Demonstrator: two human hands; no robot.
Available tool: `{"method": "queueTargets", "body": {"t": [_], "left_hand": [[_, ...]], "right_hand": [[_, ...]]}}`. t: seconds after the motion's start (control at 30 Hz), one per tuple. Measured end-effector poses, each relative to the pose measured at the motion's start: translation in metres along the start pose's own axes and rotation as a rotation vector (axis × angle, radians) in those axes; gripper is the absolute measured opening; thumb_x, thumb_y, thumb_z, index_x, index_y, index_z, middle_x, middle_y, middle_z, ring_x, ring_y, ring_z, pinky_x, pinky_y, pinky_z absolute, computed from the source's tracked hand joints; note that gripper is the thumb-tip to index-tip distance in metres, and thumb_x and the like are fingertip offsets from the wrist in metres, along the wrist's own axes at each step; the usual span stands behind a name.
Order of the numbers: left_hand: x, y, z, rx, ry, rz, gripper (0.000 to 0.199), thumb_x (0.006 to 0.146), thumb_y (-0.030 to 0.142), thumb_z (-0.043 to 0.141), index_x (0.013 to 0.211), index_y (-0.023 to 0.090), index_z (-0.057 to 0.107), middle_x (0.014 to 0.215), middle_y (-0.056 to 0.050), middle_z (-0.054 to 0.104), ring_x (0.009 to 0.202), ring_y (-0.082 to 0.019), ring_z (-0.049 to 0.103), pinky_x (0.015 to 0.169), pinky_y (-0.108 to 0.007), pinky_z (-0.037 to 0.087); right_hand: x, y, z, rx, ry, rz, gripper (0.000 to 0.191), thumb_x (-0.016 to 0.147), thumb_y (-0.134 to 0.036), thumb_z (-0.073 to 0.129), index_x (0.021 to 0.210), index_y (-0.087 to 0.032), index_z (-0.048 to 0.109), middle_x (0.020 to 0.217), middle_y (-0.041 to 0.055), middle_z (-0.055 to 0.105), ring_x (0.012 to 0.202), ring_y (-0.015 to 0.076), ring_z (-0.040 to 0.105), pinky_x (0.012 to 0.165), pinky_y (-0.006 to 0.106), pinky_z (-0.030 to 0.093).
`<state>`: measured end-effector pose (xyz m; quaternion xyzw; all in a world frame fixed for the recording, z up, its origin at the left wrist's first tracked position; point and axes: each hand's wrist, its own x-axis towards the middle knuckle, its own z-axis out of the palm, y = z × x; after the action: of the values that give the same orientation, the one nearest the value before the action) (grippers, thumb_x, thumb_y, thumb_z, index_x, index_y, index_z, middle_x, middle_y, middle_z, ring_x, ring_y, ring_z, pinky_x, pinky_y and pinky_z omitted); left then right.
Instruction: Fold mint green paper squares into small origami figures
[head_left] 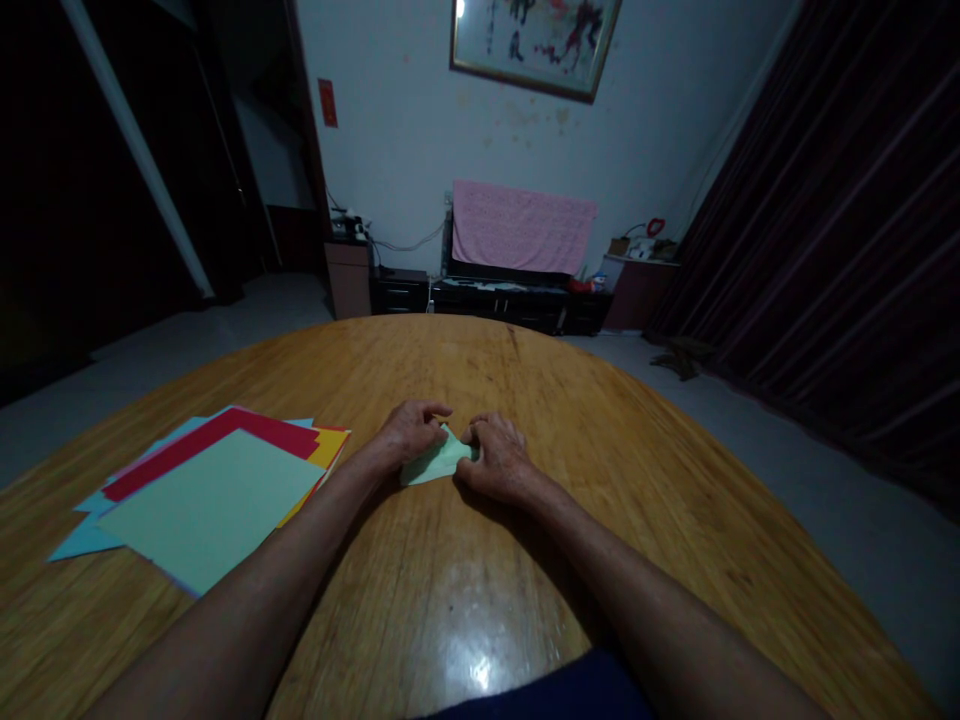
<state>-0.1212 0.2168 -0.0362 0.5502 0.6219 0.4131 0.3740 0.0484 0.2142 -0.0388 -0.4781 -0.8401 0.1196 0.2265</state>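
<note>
A small piece of pale green paper point(433, 463), folded to roughly a triangle, lies on the wooden table between my two hands. My left hand point(411, 434) holds its left and upper side, the thumb pressed on the paper and one finger reaching past the peak. Bent fingers and the thumb of my right hand point(495, 458) pinch the paper's right end. Parts of the paper's edges are hidden beneath the fingers of both hands.
Left of my left forearm lies a stack of coloured sheets, a pale green sheet point(225, 500) on top, with red point(180, 455), yellow point(328, 447) and blue ones under it. The round wooden table point(600, 430) curves away in front. Beyond it, a pink cloth point(521, 228) covers a screen.
</note>
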Motion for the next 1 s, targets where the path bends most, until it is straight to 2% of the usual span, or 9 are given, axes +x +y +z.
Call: {"method": "queueTargets", "body": {"t": [0.17, 0.23, 0.33, 0.47, 0.57, 0.67, 0.73, 0.83, 1.0], "left_hand": [[-0.011, 0.016, -0.007, -0.199, -0.003, -0.121, 0.031, 0.063, 0.016, 0.066, 0.094, 0.013, 0.071, 0.061, -0.001, 0.061, 0.049, -0.011, 0.049, 0.046, -0.023, 0.035], [-0.011, 0.018, -0.011, -0.376, 0.018, -0.126, 0.032, 0.063, 0.015, 0.067, 0.095, 0.012, 0.069, 0.062, -0.001, 0.061, 0.049, -0.010, 0.051, 0.047, -0.023, 0.038], [-0.009, 0.020, -0.014, -0.630, 0.071, -0.124, 0.031, 0.064, 0.010, 0.065, 0.095, 0.012, 0.064, 0.065, -0.001, 0.061, 0.051, -0.009, 0.054, 0.049, -0.021, 0.041], [-0.011, 0.027, -0.012, -0.752, 0.104, -0.150, 0.029, 0.069, 0.008, 0.061, 0.098, 0.014, 0.060, 0.064, 0.001, 0.058, 0.046, -0.006, 0.050, 0.045, -0.018, 0.038], [-0.015, 0.030, -0.007, -0.745, 0.092, -0.155, 0.027, 0.069, 0.010, 0.061, 0.095, 0.015, 0.059, 0.062, 0.002, 0.057, 0.042, -0.004, 0.045, 0.042, -0.017, 0.034], [-0.017, 0.029, -0.002, -0.686, 0.079, -0.149, 0.024, 0.066, 0.013, 0.065, 0.088, 0.015, 0.058, 0.061, 0.002, 0.057, 0.043, -0.005, 0.047, 0.043, -0.018, 0.034], [-0.017, 0.028, -0.001, -0.636, 0.113, -0.129, 0.027, 0.062, 0.014, 0.067, 0.088, 0.015, 0.058, 0.060, 0.002, 0.057, 0.045, -0.006, 0.048, 0.044, -0.018, 0.034], [-0.015, 0.026, -0.005, -0.521, 0.251, -0.083, 0.033, 0.062, 0.017, 0.066, 0.094, 0.016, 0.060, 0.063, 0.002, 0.058, 0.045, -0.007, 0.047, 0.046, -0.020, 0.036], [-0.009, 0.019, -0.013, -0.211, 0.498, 0.158, 0.024, 0.066, 0.023, 0.060, 0.088, 0.016, 0.066, 0.076, -0.002, 0.065, 0.066, -0.014, 0.058, 0.060, -0.024, 0.045]], "right_hand": [[0.005, 0.004, -0.003, 0.126, 0.034, 0.021, 0.047, 0.064, -0.022, 0.061, 0.110, -0.019, 0.055, 0.106, 0.0087, 0.059, 0.098, 0.0246, 0.051, 0.085, 0.040, 0.038], [0.010, 0.006, -0.003, 0.316, 0.084, 0.089, 0.053, 0.065, -0.021, 0.060, 0.117, -0.019, 0.051, 0.101, 0.0080, 0.061, 0.093, 0.0228, 0.055, 0.082, 0.038, 0.041], [0.016, 0.007, -0.003, 0.773, 0.181, 0.215, 0.057, 0.071, -0.027, 0.059, 0.125, -0.021, 0.044, 0.093, 0.0057, 0.061, 0.079, 0.0187, 0.060, 0.070, 0.034, 0.046], [0.015, -0.003, 0.000, 1.266, 0.138, 0.299, 0.052, 0.070, -0.039, 0.067, 0.116, -0.021, 0.049, 0.090, 0.0063, 0.064, 0.070, 0.0165, 0.060, 0.062, 0.030, 0.046], [0.012, -0.014, 0.003, 1.355, 0.081, 0.287, 0.042, 0.068, -0.039, 0.069, 0.103, -0.017, 0.057, 0.088, 0.0074, 0.065, 0.068, 0.0160, 0.060, 0.061, 0.029, 0.047], [0.013, -0.016, 0.005, 1.206, 0.143, 0.248, 0.031, 0.073, -0.035, 0.063, 0.098, -0.018, 0.059, 0.086, 0.0063, 0.065, 0.070, 0.0169, 0.059, 0.063, 0.031, 0.047], [0.014, -0.011, 0.001, 0.924, 0.266, 0.175, 0.021, 0.076, -0.030, 0.057, 0.093, -0.018, 0.060, 0.085, 0.0049, 0.064, 0.073, 0.0177, 0.058, 0.068, 0.031, 0.046], [0.015, 0.000, -0.008, 0.372, 0.407, -0.036, 0.014, 0.080, -0.018, 0.048, 0.088, -0.018, 0.060, 0.087, 0.0062, 0.060, 0.083, 0.0196, 0.054, 0.077, 0.033, 0.041], [0.010, 0.004, -0.016, -0.189, 0.296, -0.279, 0.016, 0.088, -0.017, 0.045, 0.092, -0.018, 0.061, 0.089, 0.0092, 0.057, 0.086, 0.0218, 0.046, 0.079, 0.034, 0.033]]}}
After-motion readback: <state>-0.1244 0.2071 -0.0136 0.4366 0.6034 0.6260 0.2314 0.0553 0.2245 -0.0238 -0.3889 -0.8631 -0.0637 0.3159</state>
